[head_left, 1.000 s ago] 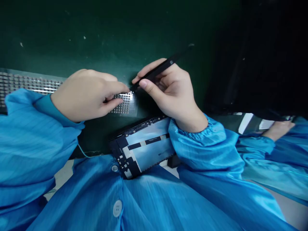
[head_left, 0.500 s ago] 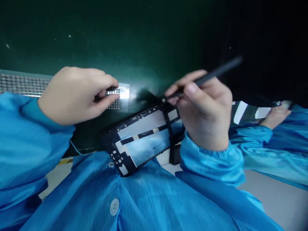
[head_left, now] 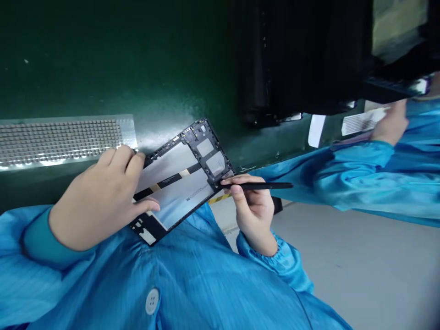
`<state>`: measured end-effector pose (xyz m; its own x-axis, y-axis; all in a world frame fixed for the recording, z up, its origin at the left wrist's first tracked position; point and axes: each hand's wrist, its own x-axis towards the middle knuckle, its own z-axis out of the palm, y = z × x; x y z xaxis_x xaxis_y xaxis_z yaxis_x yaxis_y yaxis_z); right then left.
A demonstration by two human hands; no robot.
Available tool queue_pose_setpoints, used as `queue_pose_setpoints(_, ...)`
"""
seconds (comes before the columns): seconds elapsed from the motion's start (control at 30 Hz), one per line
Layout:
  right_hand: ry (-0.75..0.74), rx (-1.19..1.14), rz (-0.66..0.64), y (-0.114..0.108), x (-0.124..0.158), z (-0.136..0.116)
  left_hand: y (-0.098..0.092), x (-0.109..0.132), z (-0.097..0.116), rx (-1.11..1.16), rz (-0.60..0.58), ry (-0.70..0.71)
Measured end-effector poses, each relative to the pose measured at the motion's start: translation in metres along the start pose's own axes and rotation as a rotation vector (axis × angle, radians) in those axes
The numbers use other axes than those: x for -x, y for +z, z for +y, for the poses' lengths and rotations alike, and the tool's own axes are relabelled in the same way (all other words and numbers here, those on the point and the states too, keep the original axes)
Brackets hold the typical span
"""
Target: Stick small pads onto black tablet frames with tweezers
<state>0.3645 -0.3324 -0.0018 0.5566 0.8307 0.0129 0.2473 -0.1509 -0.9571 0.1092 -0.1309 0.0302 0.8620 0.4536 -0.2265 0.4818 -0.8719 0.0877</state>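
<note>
An open tablet housing (head_left: 178, 201) lies tilted at the table edge by my front, its silvery inside panel and black frame facing up. My left hand (head_left: 103, 197) grips its left side, thumb across the inside and fingers at the upper edge. In my right hand (head_left: 252, 206) is a slim black pen-shaped tool (head_left: 261, 186), pinched between thumb and fingers. The tool's tip reaches the frame's lower right corner; what is at the tip is too small to make out.
A clear sheet (head_left: 68, 135) with rows of small square pieces lies on the green table (head_left: 154, 55) at the left. Dark equipment (head_left: 302, 59) stands at the upper right. Beyond it are a white strip (head_left: 316, 130) and a co-worker's hand (head_left: 392, 123) on a lined sheet.
My left hand has left the sheet of small pieces and taken hold of the tablet housing. My right hand has come down with the black tool to the housing's corner. The view has shifted.
</note>
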Motion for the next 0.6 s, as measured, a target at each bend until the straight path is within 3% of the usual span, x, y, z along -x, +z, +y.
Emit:
queue_pose_setpoints(0.2,-0.069,0.008,-0.034,-0.001,0.001,0.005,-0.002,0.001,0.002,-0.053,0.078,0.022)
queue_pose_setpoints(0.4,-0.255,0.227,-0.028,0.002,0.002,0.008,0.000,0.001,-0.001,0.075,0.016,-0.024)
queue_pose_setpoints(0.5,-0.378,0.270,0.092,-0.006,0.003,0.005,0.000,-0.003,-0.002,0.250,-0.068,-0.107)
queue_pose_setpoints(0.57,-0.354,0.283,0.194,-0.009,0.009,0.001,-0.002,-0.005,-0.001,0.331,-0.091,-0.138)
queue_pose_setpoints(0.6,-0.293,0.282,0.165,-0.008,0.015,0.000,-0.004,-0.005,0.002,0.357,-0.093,-0.144)
